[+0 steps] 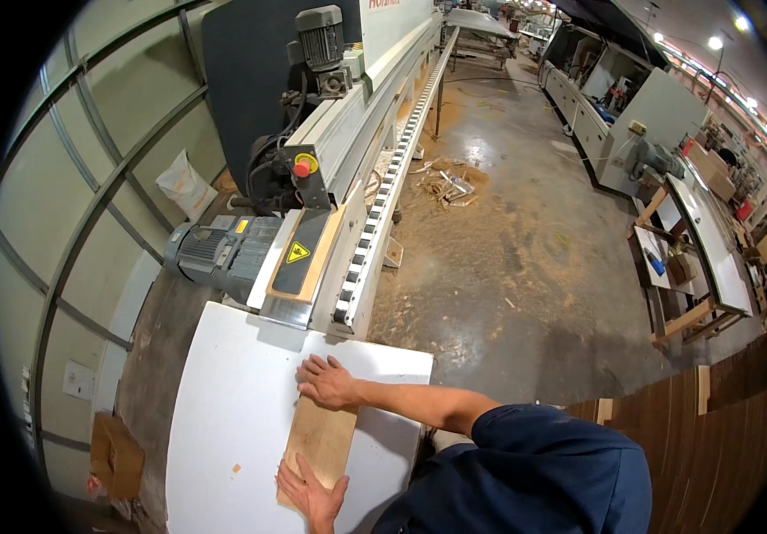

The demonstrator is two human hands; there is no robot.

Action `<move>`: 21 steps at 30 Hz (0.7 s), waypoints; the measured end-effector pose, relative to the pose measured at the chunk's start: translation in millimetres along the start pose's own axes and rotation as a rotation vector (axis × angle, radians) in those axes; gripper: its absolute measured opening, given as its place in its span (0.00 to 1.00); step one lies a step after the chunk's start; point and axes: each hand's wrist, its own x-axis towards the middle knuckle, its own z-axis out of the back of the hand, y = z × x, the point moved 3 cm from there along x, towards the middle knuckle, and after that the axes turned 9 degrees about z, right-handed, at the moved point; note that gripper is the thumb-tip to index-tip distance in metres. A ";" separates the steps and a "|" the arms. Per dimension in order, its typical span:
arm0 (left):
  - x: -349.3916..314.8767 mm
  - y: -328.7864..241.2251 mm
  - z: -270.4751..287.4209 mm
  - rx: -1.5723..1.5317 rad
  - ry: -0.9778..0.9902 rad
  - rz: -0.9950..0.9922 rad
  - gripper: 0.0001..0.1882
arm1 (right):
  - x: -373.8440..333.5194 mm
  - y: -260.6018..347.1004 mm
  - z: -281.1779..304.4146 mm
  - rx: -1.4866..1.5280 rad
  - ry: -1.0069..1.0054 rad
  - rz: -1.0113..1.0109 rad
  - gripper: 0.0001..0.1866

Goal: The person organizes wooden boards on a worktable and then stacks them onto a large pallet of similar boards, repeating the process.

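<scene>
A light-brown wooden board (319, 436) lies lengthwise on a white tabletop (223, 400). My left hand (312, 494) rests palm down on the board's near end, its fingers spread and thumb apart. At the far end, my right hand (328, 383) presses flat with its fingers stretched to the left and covers that end from sight. Both hands touch the board from above, and neither is wrapped round it. Beyond the tabletop's far edge stands a long machine with a roller track (374, 227).
A red stop button (302, 168) and a yellow warning label (297, 253) mark the machine's near end, beside a grey motor (223, 254). Wood scraps (446, 183) and sawdust lie on the floor. A workbench (713, 240) stands right; a cardboard box (116, 454) sits left.
</scene>
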 end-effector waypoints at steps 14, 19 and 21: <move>194.7 -85.8 46.2 -0.188 -0.089 -0.051 0.55 | -122.3 -57.2 18.7 -0.229 -0.460 0.038 0.31; 296.7 -119.7 38.1 0.035 0.068 0.017 0.62 | -116.9 -64.4 14.3 -0.122 -0.552 0.086 0.29; 312.1 -94.8 31.7 0.098 0.056 0.023 0.64 | -110.8 -58.2 10.3 -0.091 -0.574 0.116 0.25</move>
